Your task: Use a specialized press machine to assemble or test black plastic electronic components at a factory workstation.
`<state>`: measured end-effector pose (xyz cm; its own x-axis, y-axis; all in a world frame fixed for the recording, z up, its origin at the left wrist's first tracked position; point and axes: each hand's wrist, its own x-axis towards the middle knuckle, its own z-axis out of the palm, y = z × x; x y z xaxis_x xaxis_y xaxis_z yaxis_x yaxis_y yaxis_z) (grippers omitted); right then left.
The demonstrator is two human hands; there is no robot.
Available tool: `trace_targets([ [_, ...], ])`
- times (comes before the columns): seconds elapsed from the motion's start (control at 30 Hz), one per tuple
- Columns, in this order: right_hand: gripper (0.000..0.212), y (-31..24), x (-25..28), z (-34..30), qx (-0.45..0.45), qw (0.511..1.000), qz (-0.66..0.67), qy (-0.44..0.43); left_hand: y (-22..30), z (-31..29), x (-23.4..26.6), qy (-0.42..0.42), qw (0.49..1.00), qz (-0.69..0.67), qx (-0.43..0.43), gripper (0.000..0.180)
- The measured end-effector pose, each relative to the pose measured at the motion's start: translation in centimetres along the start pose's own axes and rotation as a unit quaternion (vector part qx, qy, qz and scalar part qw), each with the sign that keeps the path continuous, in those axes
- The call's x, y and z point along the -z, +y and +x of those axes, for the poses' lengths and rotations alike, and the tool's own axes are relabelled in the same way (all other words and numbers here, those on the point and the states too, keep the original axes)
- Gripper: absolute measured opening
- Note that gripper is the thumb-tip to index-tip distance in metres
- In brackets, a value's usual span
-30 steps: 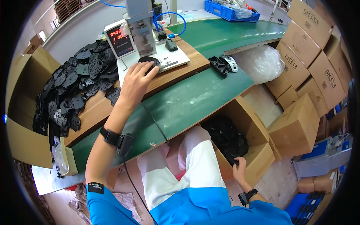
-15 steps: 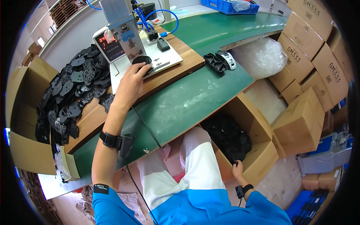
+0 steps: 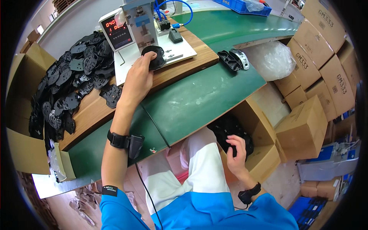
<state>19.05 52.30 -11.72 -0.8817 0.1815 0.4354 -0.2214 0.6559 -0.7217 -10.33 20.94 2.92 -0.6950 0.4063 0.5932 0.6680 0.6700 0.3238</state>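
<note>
My left hand point(image 3: 138, 78) reaches to the white base plate point(image 3: 183, 54) of a bench press machine point(image 3: 142, 28). Its fingers grip a rounded black plastic part point(image 3: 156, 57) that rests under the press head. Over the near side of an open cardboard box point(image 3: 267, 159) is my right hand point(image 3: 236, 155), fingers curved and apart, holding nothing. Inside that box lies a heap of black parts point(image 3: 226, 128), some of it hidden behind the hand.
A pile of flat black plastic parts point(image 3: 86, 61) covers the wooden board's left side. Two curved shells point(image 3: 230, 60), one black and one silver-edged, lie on the green table point(image 3: 195, 94). Cardboard cartons point(image 3: 303, 128) stand at right. A cable runs from my left wrist device point(image 3: 136, 146).
My right hand has risen from the box's near edge, and its fingers have opened, leaving it empty. My left hand stays on the black part. The whole view has shifted slightly.
</note>
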Motion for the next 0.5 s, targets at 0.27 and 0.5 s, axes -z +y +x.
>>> trace_targets([
  [0.27,0.056,-14.1,-6.3,21.0,0.3,0.953,-0.037,-0.01,-0.7,-0.2,-1.1,0.051,0.997,-0.044,-0.023,0.056],
  [0.5,0.047,-14.4,-15.4,29.6,0.294,0.944,-0.151,-0.013,-0.4,-0.4,-1.0,0.069,0.995,-0.07,-0.007,0.061],
])
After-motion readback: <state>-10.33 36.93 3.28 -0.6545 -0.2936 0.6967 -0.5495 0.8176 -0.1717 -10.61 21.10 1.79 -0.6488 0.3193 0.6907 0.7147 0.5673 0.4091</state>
